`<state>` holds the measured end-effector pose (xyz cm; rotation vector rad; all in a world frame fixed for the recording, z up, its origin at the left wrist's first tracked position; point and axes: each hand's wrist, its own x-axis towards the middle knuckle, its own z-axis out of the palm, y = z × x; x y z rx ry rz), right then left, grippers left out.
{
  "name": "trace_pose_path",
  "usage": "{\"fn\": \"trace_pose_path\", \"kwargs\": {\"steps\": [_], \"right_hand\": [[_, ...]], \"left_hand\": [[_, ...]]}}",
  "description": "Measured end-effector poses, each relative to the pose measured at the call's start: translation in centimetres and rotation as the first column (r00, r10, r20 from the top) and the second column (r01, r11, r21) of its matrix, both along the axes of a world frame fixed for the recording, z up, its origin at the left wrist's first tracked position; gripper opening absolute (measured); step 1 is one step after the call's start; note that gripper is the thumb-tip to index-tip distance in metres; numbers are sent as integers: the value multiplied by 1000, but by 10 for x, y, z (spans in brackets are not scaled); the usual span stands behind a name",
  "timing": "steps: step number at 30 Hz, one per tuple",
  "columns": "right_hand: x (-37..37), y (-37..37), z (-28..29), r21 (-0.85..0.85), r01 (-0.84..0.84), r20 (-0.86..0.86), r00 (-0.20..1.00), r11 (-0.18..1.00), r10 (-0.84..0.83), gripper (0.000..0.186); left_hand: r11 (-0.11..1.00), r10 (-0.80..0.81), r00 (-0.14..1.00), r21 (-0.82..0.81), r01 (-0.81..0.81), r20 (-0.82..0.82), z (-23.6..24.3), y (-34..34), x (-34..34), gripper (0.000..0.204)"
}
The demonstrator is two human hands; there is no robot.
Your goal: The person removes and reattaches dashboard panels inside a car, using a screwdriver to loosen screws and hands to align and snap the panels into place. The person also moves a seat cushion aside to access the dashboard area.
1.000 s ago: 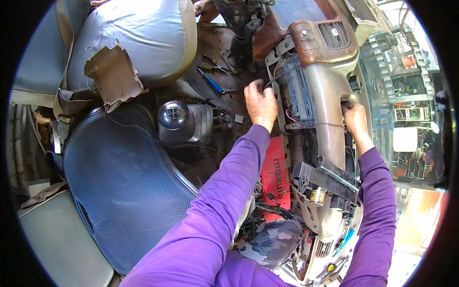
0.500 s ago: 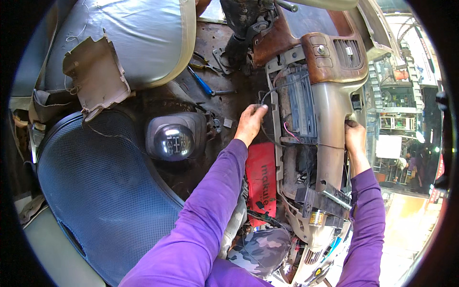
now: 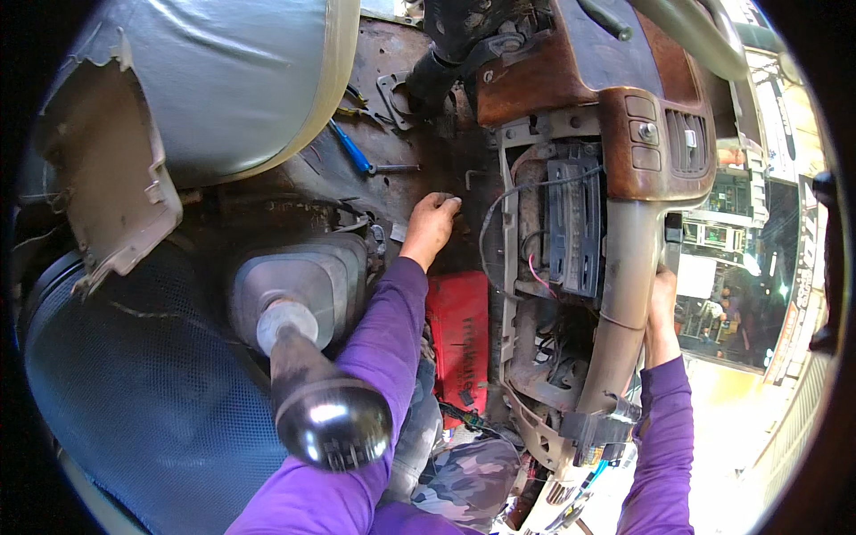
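My left hand (image 3: 429, 230) hovers over the dark cab floor, thumb and fingers pressed together; what they hold, if anything, is too small to make out. To its right, a thin dark cable (image 3: 486, 236) loops out of the opened dashboard, apart from the fingers. Inside the dashboard opening sits a grey slotted unit (image 3: 572, 227), with a pink wire (image 3: 539, 275) below it. My right hand (image 3: 661, 308) reaches against the windshield side of the beige dashboard panel (image 3: 624, 267). Its fingers are mostly hidden there.
A gear lever knob (image 3: 334, 423) rises in front of my left forearm. A blue-handled screwdriver (image 3: 355, 152) and pliers (image 3: 366, 111) lie on the floor. Below my left hand is a red case (image 3: 459, 330). A broken beige trim piece (image 3: 111, 169) lies by the grey seat (image 3: 241, 71).
My left hand has drawn left, away from the dashboard and the cable. My right hand has slid slightly down along the panel. The whole view has shifted, bringing the gear lever closer.
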<state>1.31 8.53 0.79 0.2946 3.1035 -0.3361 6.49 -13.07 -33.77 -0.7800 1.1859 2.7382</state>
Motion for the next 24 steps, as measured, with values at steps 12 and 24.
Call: {"fn": "trace_pose_path", "kwargs": {"steps": [12, 24], "right_hand": [[15, -16, 2, -10, -37, -35, 999, 999, 37, 33], [-6, 17, -14, -72, -158, -84, 985, 985, 152, 26]], "left_hand": [[808, 365, 919, -439, -393, -151, 61, -2, -16, 28], [510, -121, 910, -811, -286, -397, 195, -33, -52, 37]]}}
